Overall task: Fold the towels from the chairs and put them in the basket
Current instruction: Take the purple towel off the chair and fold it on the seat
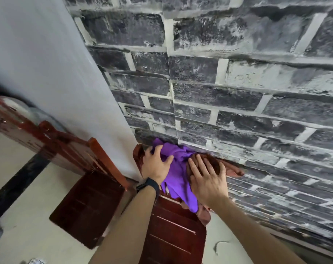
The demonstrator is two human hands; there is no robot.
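- The purple towel (179, 180) lies bunched over the top of the back of a red-brown wooden chair (173, 241), with one end hanging down toward the seat.
- The brown towel (235, 170) sits on the same chair back, partly under the purple one. One end sticks out to the right along the wall and another hangs below the purple cloth.
- The left hand (156, 164) grasps the purple towel, with its fingers curled into the cloth at the left end of the chair back and its thumb pressed on the folds. A dark wristband (148, 184) circles that wrist.
- The right hand (207, 180) is released, its fingers spread and lying flat on the brown towel just beside the purple one.
- The dark brick wall (238, 92) stands right behind the chair back, and both towels touch it, so there is little room behind the cloth.
- A plain white panel (57, 73) meets the brick wall just left of the towels.
- A second chair (87, 206) of the same wood stands just to the left of the first, its seat facing up.
- Farther left is a blurred red-brown wooden piece (28, 122); what it is cannot be told.
- The floor (19, 187) is pale, crossed by a dark stripe (17, 185).
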